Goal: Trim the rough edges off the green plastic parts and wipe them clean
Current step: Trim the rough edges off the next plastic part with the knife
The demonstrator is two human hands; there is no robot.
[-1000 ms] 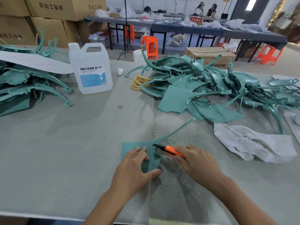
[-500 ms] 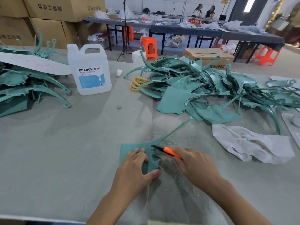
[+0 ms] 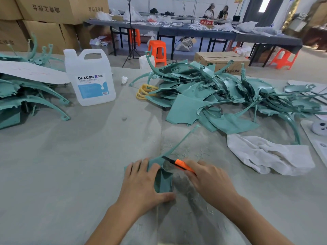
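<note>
Green plastic part [image 3: 163, 181] lies flat on the table [image 3: 53, 174] at 6 o'clock, under your left hand [image 3: 141, 183], fingers spread and pressing. Your right hand [image 3: 210, 181] grips the orange knife [image 3: 182, 165], blade at the part's edge.

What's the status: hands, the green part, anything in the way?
Left hand flat on the green part, pressing it down. Right hand grips the orange knife, blade at the part's edge. White rag clear to the right.

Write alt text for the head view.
The left hand presses a green plastic part on a table while the right hand holds an orange knife to its edge. Piled green parts, a white cloth and a jug lie beyond.
</note>
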